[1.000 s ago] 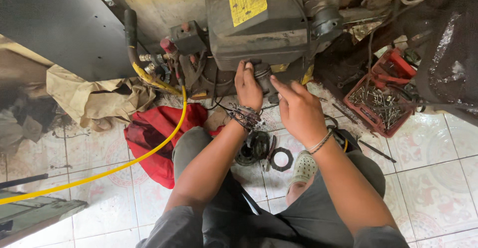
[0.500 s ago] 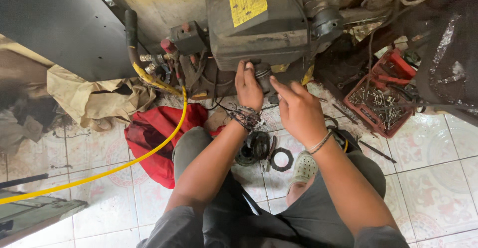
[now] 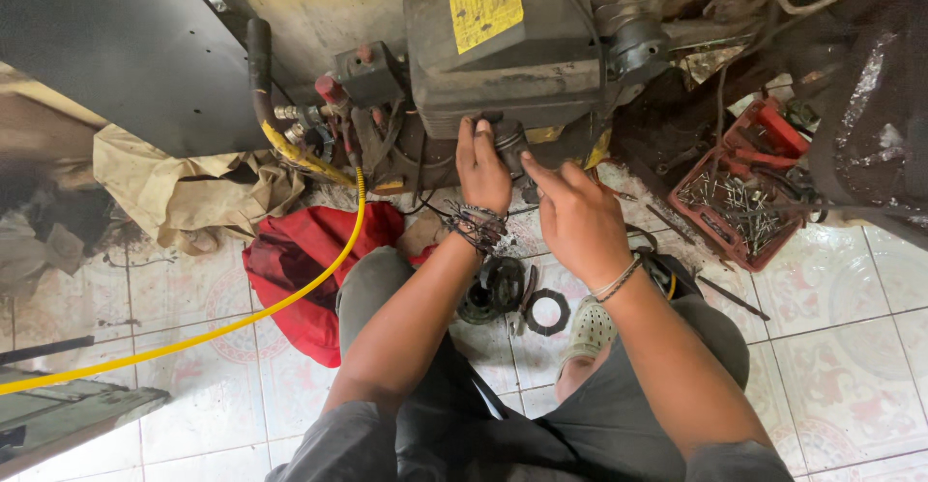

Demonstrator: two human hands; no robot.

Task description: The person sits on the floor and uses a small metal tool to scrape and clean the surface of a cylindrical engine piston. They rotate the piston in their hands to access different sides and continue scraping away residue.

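The engine [image 3: 512, 52] sits on the tiled floor [image 3: 851, 366] against the wall, and both hands work at a small round fitting [image 3: 509, 137] low on its front face, just under the yellow label [image 3: 486, 3]. Judging by what lies about, the job looks part-way through: a dark round part [image 3: 496, 289] and a black ring [image 3: 547, 312] lie loose on the floor below the engine, not fitted to anything, so some pieces appear to be off.

The left hand [image 3: 481, 173] is pressed to the fitting, fingers extended along it; whether its grip is clenched on it I cannot tell. The right hand [image 3: 580, 221] is loosely spread, fingertips at the fitting's right side, grasping nothing visible.

A red tray [image 3: 739, 192] of screws lies right of the engine, a yellow hose [image 3: 290, 293] to its left.
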